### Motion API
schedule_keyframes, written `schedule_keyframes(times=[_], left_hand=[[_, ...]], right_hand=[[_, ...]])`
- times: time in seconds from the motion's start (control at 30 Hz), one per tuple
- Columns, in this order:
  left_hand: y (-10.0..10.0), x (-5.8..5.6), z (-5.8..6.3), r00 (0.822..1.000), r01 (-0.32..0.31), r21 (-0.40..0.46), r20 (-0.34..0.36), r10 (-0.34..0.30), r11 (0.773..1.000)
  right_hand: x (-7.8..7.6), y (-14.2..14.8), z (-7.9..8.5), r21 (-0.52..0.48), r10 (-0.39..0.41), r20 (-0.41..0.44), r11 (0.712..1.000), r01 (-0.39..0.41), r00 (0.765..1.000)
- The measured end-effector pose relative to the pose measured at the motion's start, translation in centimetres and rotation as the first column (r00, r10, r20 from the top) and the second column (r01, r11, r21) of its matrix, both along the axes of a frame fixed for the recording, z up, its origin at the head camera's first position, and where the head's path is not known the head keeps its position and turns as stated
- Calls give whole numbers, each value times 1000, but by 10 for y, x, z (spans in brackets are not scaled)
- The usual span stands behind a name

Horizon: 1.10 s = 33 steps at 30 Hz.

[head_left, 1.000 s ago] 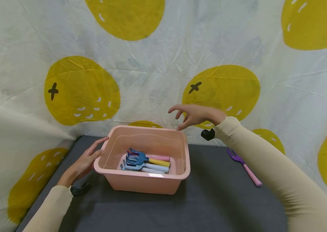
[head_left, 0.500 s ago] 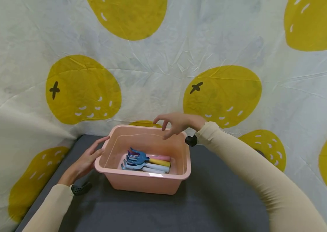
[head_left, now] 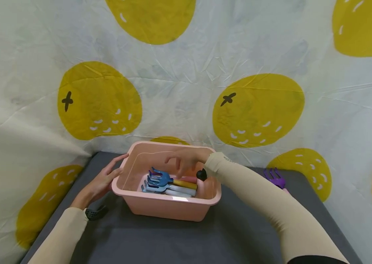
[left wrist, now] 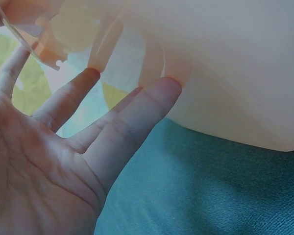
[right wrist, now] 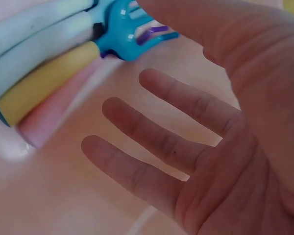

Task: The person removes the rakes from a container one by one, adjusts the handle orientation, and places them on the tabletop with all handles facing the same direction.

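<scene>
A pink plastic tub (head_left: pixel 166 209) stands on the dark table. My left hand (head_left: pixel 100 181) touches its left side from outside; in the left wrist view the extended fingertips (left wrist: pixel 169 93) meet the wall. Several small hand rakes lie together on the tub floor: a blue-headed one with a yellow handle (right wrist: pixel 54 81), one with a pink handle (right wrist: pixel 61 105) and others with pale handles (right wrist: pixel 46 56). My right hand (head_left: pixel 187 160) hovers inside the tub above them, fingers spread and slightly bent, holding nothing. Parts of the lower rakes are covered by those on top.
A purple rake (head_left: pixel 276 179) lies on the table right of the tub, its pink handle mostly hidden behind my right sleeve. Behind the dark table (head_left: pixel 133 238) hangs a pale cloth (head_left: pixel 179 95) with large yellow fruit prints.
My right hand has moved left and down, from beyond the tub's right rear rim to inside the tub. The left hand stays at the tub's left side.
</scene>
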<state>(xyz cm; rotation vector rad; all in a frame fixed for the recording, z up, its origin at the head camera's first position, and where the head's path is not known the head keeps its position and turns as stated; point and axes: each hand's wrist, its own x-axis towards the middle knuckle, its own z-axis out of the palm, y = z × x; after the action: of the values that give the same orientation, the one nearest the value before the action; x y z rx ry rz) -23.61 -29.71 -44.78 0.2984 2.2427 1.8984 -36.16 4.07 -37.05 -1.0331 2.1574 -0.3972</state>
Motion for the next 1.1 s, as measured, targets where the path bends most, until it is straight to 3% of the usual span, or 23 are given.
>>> schedule_keyframes(times=[0.13,0.33,0.67,0.87,1.1], left_hand=[[2,1,-1,1000,5,-2,-2,-5,1000],[2,1,-2,1000,11,3,4,-11,1000],[2,-1,-1,1000,1,-9,12,-1,1000],[1,-1,-1,1000,-6,-24,10,6,1000],[-2,-2,-1,1000,-11,-30,2,11,999]], right_hand=[[-5,-1,-18,46,-68,73,997,65,995],[1,1,-31,109,-222,67,971,214,973],[5,-8,-39,182,-135,-42,973,141,990],[4,-8,-43,174,-207,-3,963,204,978],[7,-13,-46,190,-132,24,974,126,991]])
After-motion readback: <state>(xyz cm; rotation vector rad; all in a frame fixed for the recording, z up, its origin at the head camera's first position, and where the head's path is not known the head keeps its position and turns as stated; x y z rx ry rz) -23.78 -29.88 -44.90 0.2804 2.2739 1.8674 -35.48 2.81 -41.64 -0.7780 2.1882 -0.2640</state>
